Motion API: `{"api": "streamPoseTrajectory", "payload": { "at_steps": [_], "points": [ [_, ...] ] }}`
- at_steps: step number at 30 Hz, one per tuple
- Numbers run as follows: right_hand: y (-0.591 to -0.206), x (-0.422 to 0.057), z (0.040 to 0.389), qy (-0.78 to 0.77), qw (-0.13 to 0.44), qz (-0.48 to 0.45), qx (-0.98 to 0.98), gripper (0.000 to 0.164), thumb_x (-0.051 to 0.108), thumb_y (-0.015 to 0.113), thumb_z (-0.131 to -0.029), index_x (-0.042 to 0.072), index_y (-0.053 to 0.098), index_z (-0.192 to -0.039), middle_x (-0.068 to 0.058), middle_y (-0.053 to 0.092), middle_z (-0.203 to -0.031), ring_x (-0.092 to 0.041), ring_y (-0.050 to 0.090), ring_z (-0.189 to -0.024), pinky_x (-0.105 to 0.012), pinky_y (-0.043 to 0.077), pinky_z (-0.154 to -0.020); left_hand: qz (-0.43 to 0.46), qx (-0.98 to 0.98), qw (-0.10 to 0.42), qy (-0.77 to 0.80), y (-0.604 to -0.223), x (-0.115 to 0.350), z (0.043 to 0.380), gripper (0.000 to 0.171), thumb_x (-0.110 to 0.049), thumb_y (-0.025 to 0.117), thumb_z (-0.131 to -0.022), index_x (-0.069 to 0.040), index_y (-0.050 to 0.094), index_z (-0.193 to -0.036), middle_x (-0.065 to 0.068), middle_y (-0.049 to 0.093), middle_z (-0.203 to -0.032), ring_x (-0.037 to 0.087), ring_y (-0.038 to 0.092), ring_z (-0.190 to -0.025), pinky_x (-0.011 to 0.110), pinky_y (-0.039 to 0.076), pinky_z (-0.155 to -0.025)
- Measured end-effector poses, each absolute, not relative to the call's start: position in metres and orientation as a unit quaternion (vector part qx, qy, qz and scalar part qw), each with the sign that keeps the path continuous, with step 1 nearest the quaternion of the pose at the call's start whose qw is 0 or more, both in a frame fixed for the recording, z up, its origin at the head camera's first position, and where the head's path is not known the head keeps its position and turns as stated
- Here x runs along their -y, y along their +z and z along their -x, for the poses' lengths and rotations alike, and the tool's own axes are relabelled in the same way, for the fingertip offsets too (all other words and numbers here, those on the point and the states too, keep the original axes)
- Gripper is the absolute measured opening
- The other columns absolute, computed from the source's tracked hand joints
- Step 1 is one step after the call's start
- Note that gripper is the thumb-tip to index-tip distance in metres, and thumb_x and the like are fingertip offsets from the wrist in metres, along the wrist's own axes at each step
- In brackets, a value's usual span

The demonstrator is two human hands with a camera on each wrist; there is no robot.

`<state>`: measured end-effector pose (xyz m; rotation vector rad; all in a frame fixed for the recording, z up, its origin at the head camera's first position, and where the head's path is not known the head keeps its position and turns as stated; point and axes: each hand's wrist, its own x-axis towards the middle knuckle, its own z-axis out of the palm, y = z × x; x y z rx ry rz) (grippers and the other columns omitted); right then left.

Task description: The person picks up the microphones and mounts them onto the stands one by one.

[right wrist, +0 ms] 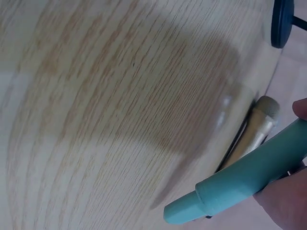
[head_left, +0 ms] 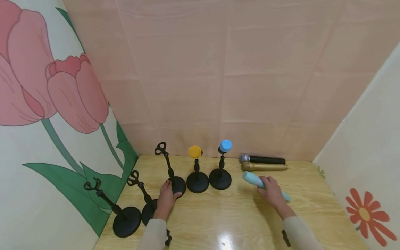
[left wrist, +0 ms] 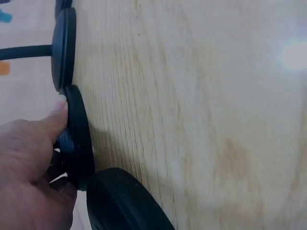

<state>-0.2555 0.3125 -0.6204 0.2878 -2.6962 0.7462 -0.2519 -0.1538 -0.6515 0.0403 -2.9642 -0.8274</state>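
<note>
My left hand [head_left: 166, 202] grips the round base of a black microphone stand [head_left: 179, 186], the middle one of a row. In the left wrist view, its thumb [left wrist: 58, 115] lies against the top of that base. The stand's forked clip holds nothing. Over on the right, my right hand [head_left: 271, 191] holds a light teal microphone [head_left: 252, 179] by its middle, raised above the table. The right wrist view shows the narrower end of the teal microphone [right wrist: 249, 170] pointing lower left, with fingertips wrapped around its body.
Two stands at the back carry a yellow-headed microphone [head_left: 195, 151] and a blue-headed one [head_left: 225, 146]. Two more bare stands, a nearer one [head_left: 126, 222] and one partly behind my left wrist [head_left: 148, 209], stand left. A black microphone [head_left: 268, 160] and a gold one [head_left: 265, 167] lie by the back wall.
</note>
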Motion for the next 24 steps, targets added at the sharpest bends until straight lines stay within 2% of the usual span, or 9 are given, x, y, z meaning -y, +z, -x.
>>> {"api": "streamPoseTrajectory", "payload": {
  "at_steps": [7,11,18,24],
  "points": [
    [-0.618,-0.308,0.251,0.278,0.197,-0.115,0.933,0.040,0.007,0.071,-0.074,0.002,0.059,-0.112,-0.022,0.057,-0.098,-0.039,0.052,-0.087,-0.052,0.045,-0.067,0.012,0.959,0.030,-0.282,-0.650,0.154,0.241,0.072,-0.032,0.070,-0.082,0.008,0.042,-0.135,0.022,0.037,-0.143,0.038,0.030,-0.133,0.048,0.034,-0.104],
    [-0.615,-0.305,0.248,0.288,0.205,-0.125,0.927,0.039,0.005,0.072,-0.074,0.002,0.059,-0.111,-0.021,0.057,-0.097,-0.038,0.052,-0.088,-0.052,0.045,-0.067,-0.006,0.956,0.067,-0.286,-0.651,0.148,0.233,0.074,-0.032,0.071,-0.082,0.013,0.041,-0.132,0.027,0.037,-0.139,0.042,0.032,-0.128,0.050,0.036,-0.101],
    [-0.612,-0.303,0.245,0.297,0.198,-0.115,0.927,0.040,0.005,0.073,-0.076,0.004,0.058,-0.113,-0.018,0.056,-0.098,-0.035,0.052,-0.091,-0.051,0.045,-0.072,-0.052,0.959,0.125,-0.247,-0.661,0.134,0.230,0.085,-0.046,0.070,-0.079,0.015,0.040,-0.130,0.029,0.038,-0.134,0.041,0.034,-0.124,0.049,0.039,-0.098],
    [-0.605,-0.297,0.241,0.311,0.194,-0.117,0.923,0.041,0.006,0.073,-0.077,0.002,0.058,-0.115,-0.017,0.056,-0.098,-0.032,0.051,-0.090,-0.050,0.044,-0.074,-0.052,0.958,0.114,-0.260,-0.658,0.133,0.227,0.085,-0.044,0.072,-0.076,0.013,0.042,-0.131,0.026,0.040,-0.135,0.039,0.034,-0.125,0.048,0.038,-0.099]
  ]
}}
